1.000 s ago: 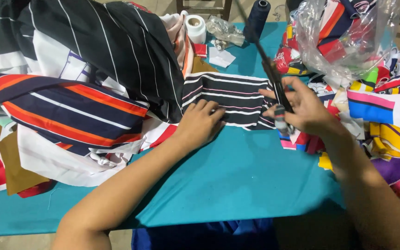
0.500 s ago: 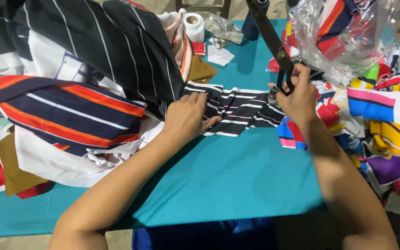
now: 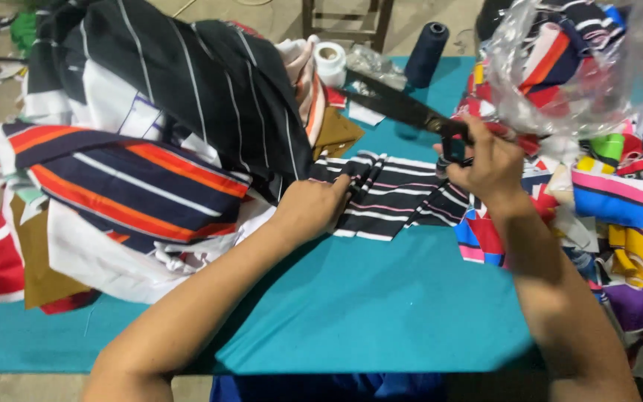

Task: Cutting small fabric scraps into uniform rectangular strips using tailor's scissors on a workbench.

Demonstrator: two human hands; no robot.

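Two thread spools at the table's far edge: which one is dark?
The tall navy cone spool, right of the shorter white spool, behind the scissors' blades.

Scissors (image 3: 403, 110) above striped cloth (image 3: 392, 197)

Table cover (image 3: 366, 313): plain teal. Fabric piece (image 3: 396, 197) at centre: black with white and thin pink stripes. Scissors (image 3: 403, 108): dark blades, black handles. Upper-left fabric heap (image 3: 187, 82): black with thin white stripes; below it, folded cloth (image 3: 128, 186) navy with orange and white bands. Thread cone (image 3: 426, 45), upper centre: navy. Right-edge scraps (image 3: 619, 201): multicoloured stripes.
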